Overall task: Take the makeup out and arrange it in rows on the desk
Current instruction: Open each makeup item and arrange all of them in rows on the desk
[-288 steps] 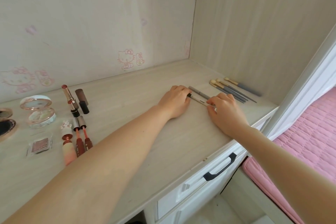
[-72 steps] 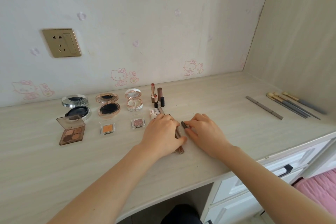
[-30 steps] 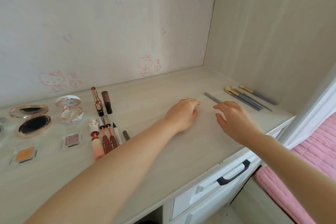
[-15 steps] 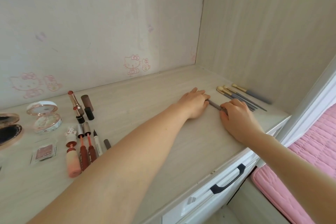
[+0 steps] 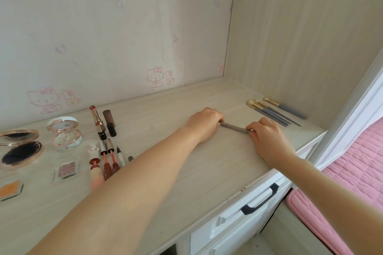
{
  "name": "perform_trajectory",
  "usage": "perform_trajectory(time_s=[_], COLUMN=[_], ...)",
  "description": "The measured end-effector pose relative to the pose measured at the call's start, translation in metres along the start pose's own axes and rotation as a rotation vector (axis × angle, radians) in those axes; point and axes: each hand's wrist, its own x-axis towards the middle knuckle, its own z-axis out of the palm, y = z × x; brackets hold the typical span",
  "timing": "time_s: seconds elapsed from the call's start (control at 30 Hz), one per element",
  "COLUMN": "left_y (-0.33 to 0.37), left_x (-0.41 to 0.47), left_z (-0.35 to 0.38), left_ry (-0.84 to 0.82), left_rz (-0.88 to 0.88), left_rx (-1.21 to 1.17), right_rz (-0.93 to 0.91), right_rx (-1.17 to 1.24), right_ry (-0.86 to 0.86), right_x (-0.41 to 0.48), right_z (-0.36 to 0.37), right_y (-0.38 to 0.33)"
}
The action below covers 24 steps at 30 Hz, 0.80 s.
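Observation:
A grey makeup pencil point(image 5: 233, 127) lies on the pale wooden desk point(image 5: 207, 161), held at both ends. My left hand point(image 5: 204, 124) grips its left end with curled fingers. My right hand point(image 5: 267, 136) pinches its right end. Right of the pencil, several grey-handled makeup brushes point(image 5: 273, 111) lie side by side. At the left, lipsticks point(image 5: 99, 123), lip glosses point(image 5: 108, 159), an eyeliner pen point(image 5: 120, 156), open compacts point(image 5: 20, 147) point(image 5: 65, 133) and small eyeshadow pans point(image 5: 67, 168) lie in rows.
A wall with cat stickers point(image 5: 159, 77) backs the desk and a wooden side panel point(image 5: 300, 37) closes its right end. Below the front edge is a white drawer with a black handle point(image 5: 260, 200). A pink quilted bed point(image 5: 352, 172) lies at the right.
Both hands have closed on the ends of the grey pencil and slid it a little leftward, away from the brushes. The view has shifted slightly.

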Motion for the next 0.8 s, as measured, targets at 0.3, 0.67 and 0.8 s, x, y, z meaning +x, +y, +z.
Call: perform_trajectory(time_s=[0.3, 0.67, 0.8], left_y=[-0.008, -0.031, -0.04], left_x=[-0.066, -0.165, -0.206], left_z=[-0.031, -0.074, -0.091], left_ry=[0.033, 0.217, 0.303], left_rz=[-0.058, -0.02, -0.059], left_rx=[-0.04, -0.104, -0.163], right_rz=[-0.052, -0.181, -0.232], right_rx=[0.186, 0.321, 0.36], right_ry=[0.072, 0.133, 0.152], right_x=[-0.024, -0.05, -0.054], right_z=[-0.009, -0.03, -0.033], right_y=[-0.039, -0.107, -0.138])
